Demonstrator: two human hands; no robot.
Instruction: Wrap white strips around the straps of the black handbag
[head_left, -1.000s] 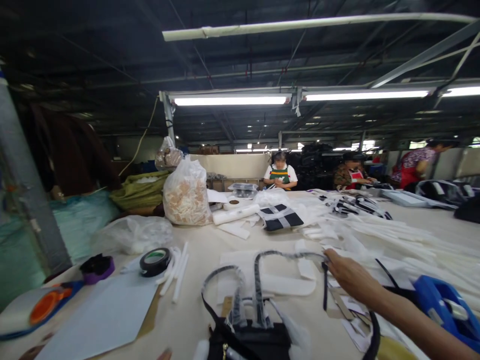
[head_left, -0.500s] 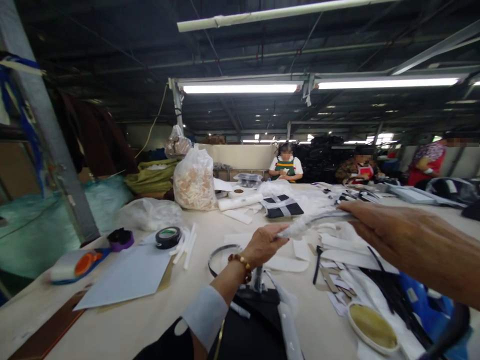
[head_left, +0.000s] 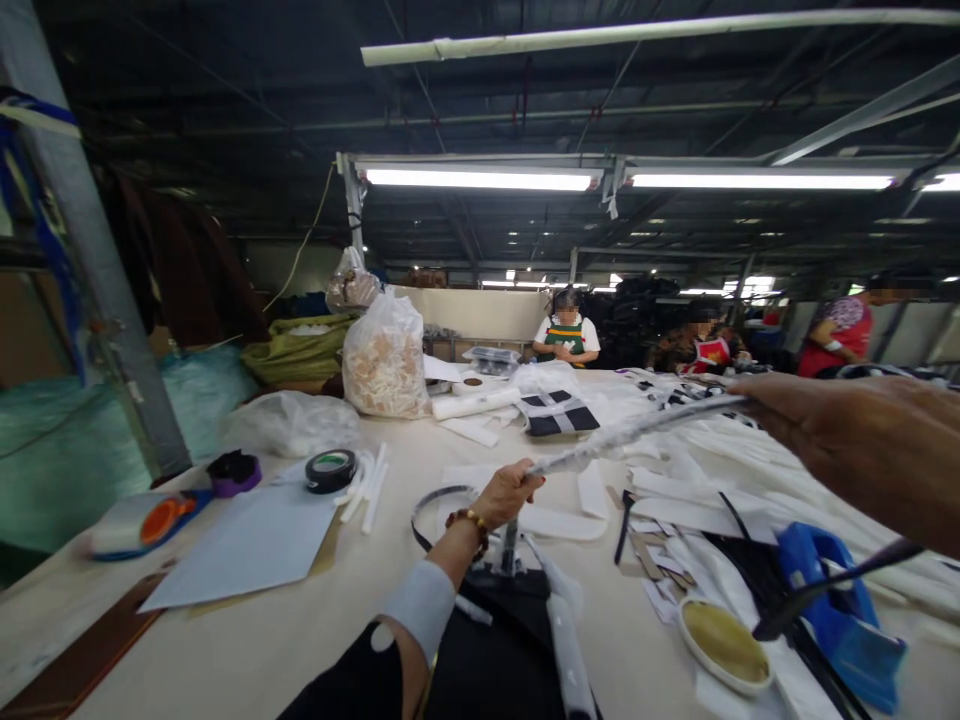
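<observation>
A long thin strap (head_left: pixel 637 428) in clear, crinkled plastic wrap is stretched on a slant over the table. My left hand (head_left: pixel 506 495) is closed on its lower end, fingers pinched around it. The far upper end runs into my right hand (head_left: pixel 847 430), whose fingers are closed on it and partly hidden behind the back of the hand. A dark strap tail (head_left: pixel 832 590) hangs below my right hand. Under my left forearm lies a black bag (head_left: pixel 487 655) with a plastic-wrapped piece (head_left: pixel 570 650) along its right side. A thin black loop (head_left: pixel 420 515) stands beside it.
On the left are a pale blue sheet (head_left: pixel 247 550), black tape (head_left: pixel 331 470) and white tubes (head_left: pixel 373 495). A blue tape dispenser (head_left: pixel 847 610) and a round dish (head_left: pixel 724 645) sit at right. A filled plastic bag (head_left: pixel 386 360) stands behind. People work across the table.
My right hand has moved right, away from my left hand, and more of the wrapped strap shows stretched between them. My left hand has shifted slightly left and down. The dark tail has swung into view.
</observation>
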